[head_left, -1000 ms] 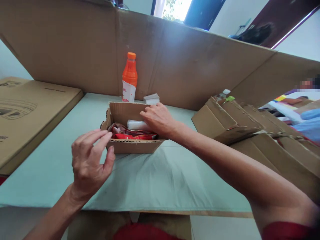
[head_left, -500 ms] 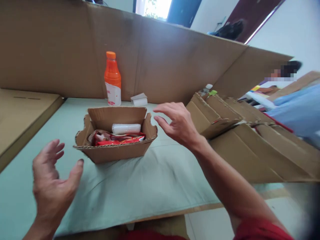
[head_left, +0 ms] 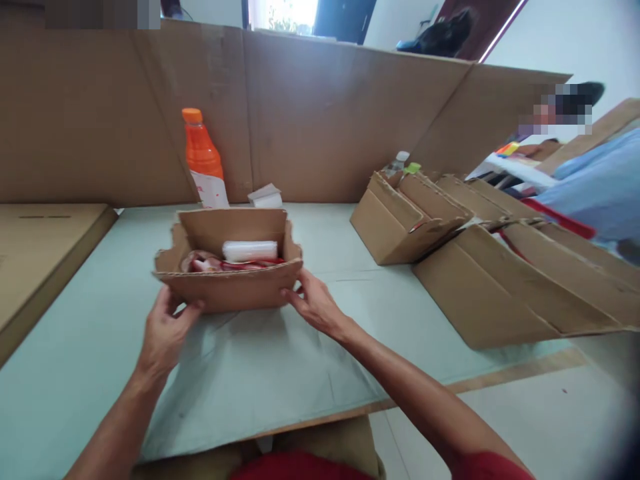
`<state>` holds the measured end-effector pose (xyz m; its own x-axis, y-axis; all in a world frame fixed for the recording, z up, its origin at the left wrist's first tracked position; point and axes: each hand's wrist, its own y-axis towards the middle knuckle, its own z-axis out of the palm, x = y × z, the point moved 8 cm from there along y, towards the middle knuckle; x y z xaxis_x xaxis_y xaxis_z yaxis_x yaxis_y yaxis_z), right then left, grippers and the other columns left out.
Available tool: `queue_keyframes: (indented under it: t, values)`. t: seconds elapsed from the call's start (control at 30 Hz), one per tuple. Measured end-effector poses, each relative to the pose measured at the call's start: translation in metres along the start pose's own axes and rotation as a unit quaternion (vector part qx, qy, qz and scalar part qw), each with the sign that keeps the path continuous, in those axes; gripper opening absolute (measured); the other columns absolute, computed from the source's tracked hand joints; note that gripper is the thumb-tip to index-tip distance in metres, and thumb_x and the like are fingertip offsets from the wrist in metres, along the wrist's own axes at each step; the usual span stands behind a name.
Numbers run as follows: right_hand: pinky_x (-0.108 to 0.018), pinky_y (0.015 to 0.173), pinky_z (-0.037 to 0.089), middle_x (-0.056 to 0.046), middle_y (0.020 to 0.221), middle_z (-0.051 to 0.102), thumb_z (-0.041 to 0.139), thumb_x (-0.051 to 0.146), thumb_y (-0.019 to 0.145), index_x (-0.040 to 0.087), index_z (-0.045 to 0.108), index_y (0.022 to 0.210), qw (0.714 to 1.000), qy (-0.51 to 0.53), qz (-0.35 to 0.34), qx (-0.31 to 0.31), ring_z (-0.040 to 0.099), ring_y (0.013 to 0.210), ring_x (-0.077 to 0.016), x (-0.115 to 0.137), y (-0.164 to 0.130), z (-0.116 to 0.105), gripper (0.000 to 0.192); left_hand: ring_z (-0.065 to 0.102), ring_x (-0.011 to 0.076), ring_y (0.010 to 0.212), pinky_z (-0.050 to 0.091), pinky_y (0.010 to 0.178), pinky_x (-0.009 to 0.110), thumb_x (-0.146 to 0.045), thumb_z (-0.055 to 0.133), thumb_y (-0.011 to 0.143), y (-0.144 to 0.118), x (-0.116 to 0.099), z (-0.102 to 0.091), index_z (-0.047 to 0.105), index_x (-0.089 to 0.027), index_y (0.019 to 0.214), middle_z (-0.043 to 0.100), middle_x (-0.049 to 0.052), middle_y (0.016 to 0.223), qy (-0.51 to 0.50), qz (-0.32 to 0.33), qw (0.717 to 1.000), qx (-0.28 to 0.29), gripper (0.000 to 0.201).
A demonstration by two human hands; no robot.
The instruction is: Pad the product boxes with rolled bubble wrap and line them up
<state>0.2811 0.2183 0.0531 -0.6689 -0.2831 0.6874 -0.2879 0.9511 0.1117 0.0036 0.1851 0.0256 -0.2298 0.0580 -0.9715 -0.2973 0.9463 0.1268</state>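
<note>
A small open cardboard box (head_left: pixel 235 293) stands on the pale green cloth in front of me. Inside it lie a white rolled pack (head_left: pixel 250 251) and red plastic packets (head_left: pixel 245 265), partly hidden by the front wall. My left hand (head_left: pixel 170 327) grips the box's lower left corner, thumb on the front wall. At the right end, my right hand (head_left: pixel 315 300) holds the box low, its thumb against the front and its fingers partly hidden at the side. Behind the box, an orange bottle (head_left: pixel 204 157) leans slightly, with a small white folded packet (head_left: pixel 266 197) to its right.
Several cardboard boxes, such as one box with bottles in it (head_left: pixel 395 223), stand at the right. A flat cardboard box (head_left: pixel 50 247) lies at the left. A tall cardboard panel (head_left: pixel 325 127) closes off the back. Another person (head_left: pixel 595 173) is at the far right.
Both hands came in from beside the box and closed on its lower left and right ends. The camera view has shifted somewhat. The bottle now appears tilted.
</note>
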Motion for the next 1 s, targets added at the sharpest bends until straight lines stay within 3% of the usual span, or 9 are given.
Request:
queue_keyframes:
  t: [0.17, 0.27, 0.33, 0.47, 0.57, 0.67, 0.8, 0.87, 1.0]
  values:
    - [-0.037, 0.065, 0.058, -0.011, 0.098, 0.072, 0.054, 0.033, 0.094, 0.022, 0.065, 0.113, 0.988, -0.075, 0.036, -0.127, 0.068, 0.077, -0.0249, -0.033, -0.107, -0.039, 0.025, 0.070, 0.0254, 0.106, 0.059, 0.091, 0.037, -0.046, 0.073, 0.077, -0.034, -0.008, 0.059, 0.059, -0.019, 0.125, 0.071, 0.011, 0.121, -0.075, -0.038, 0.989, 0.125, 0.057]
    - [-0.048, 0.083, 0.060, -0.016, 0.116, 0.072, 0.057, 0.042, 0.093, 0.024, 0.063, 0.126, 0.985, -0.097, 0.019, -0.140, 0.071, 0.101, -0.0345, -0.043, -0.168, -0.039, 0.039, 0.071, 0.0278, 0.103, 0.059, 0.088, 0.039, -0.051, 0.073, 0.078, -0.056, 0.002, 0.051, 0.064, -0.019, 0.112, 0.073, 0.012, 0.114, -0.036, -0.047, 0.988, 0.142, 0.047]
    - [-0.055, 0.100, 0.054, -0.019, 0.138, 0.062, 0.065, 0.054, 0.086, 0.023, 0.051, 0.144, 0.989, -0.068, 0.022, -0.128, 0.062, 0.123, -0.0398, -0.052, -0.187, -0.034, 0.068, 0.071, 0.0281, 0.099, 0.059, 0.084, 0.038, -0.055, 0.074, 0.077, -0.060, 0.008, 0.033, 0.066, -0.019, 0.104, 0.074, 0.011, 0.104, 0.025, -0.032, 0.992, 0.123, 0.045]
    - [-0.054, 0.120, 0.036, -0.020, 0.166, 0.028, 0.077, 0.073, 0.068, 0.020, 0.013, 0.164, 0.995, 0.051, 0.037, -0.081, 0.037, 0.148, -0.0400, -0.073, -0.175, -0.023, 0.127, 0.070, 0.0236, 0.078, 0.057, 0.067, 0.033, -0.061, 0.074, 0.074, -0.059, 0.012, 0.012, 0.068, -0.021, 0.099, 0.073, 0.006, 0.087, 0.111, -0.013, 0.988, 0.103, 0.048]
    - [-0.050, 0.126, 0.026, -0.019, 0.169, 0.018, 0.083, 0.073, 0.060, 0.019, 0.005, 0.165, 0.994, 0.090, 0.006, -0.053, 0.025, 0.154, -0.0384, -0.074, -0.147, -0.017, 0.141, 0.070, 0.0236, 0.073, 0.057, 0.064, 0.033, -0.064, 0.075, 0.071, -0.060, 0.016, 0.018, 0.067, -0.021, 0.093, 0.073, 0.005, 0.081, 0.092, -0.042, 0.986, 0.131, 0.049]
    - [-0.048, 0.126, 0.025, -0.020, 0.168, 0.019, 0.088, 0.065, 0.058, 0.018, 0.004, 0.164, 0.991, 0.100, -0.040, -0.076, 0.025, 0.154, -0.0376, -0.073, -0.130, -0.019, 0.143, 0.072, 0.0258, 0.081, 0.059, 0.070, 0.035, -0.062, 0.078, 0.068, -0.060, 0.017, 0.032, 0.066, -0.020, 0.095, 0.074, 0.006, 0.084, 0.061, -0.074, 0.985, 0.142, 0.051]
    - [-0.048, 0.120, 0.037, -0.016, 0.166, 0.027, 0.086, 0.056, 0.066, 0.025, 0.009, 0.164, 0.976, 0.099, -0.070, -0.180, 0.037, 0.149, -0.0361, -0.086, -0.147, -0.041, 0.129, 0.071, 0.0275, 0.096, 0.059, 0.083, 0.038, -0.059, 0.081, 0.066, -0.058, 0.008, 0.077, 0.064, -0.019, 0.108, 0.073, 0.009, 0.102, 0.010, -0.111, 0.978, 0.177, 0.061]
    - [-0.049, 0.116, 0.042, -0.016, 0.162, 0.034, 0.087, 0.053, 0.067, 0.026, 0.014, 0.163, 0.963, 0.090, -0.049, -0.248, 0.044, 0.144, -0.0361, -0.103, -0.172, -0.058, 0.124, 0.069, 0.0272, 0.103, 0.058, 0.089, 0.039, -0.058, 0.082, 0.066, -0.060, -0.002, 0.116, 0.057, -0.019, 0.126, 0.068, 0.013, 0.124, -0.030, -0.112, 0.971, 0.209, 0.075]
    - [-0.054, 0.117, 0.040, -0.016, 0.155, 0.044, 0.090, 0.049, 0.065, 0.022, 0.024, 0.159, 0.913, 0.060, 0.059, -0.398, 0.047, 0.141, -0.0362, -0.146, -0.238, -0.099, 0.118, 0.060, 0.0310, 0.125, 0.052, 0.102, 0.046, -0.053, 0.079, 0.070, -0.082, -0.021, 0.213, 0.035, -0.023, 0.149, 0.039, 0.019, 0.158, -0.102, -0.088, 0.943, 0.305, 0.095]
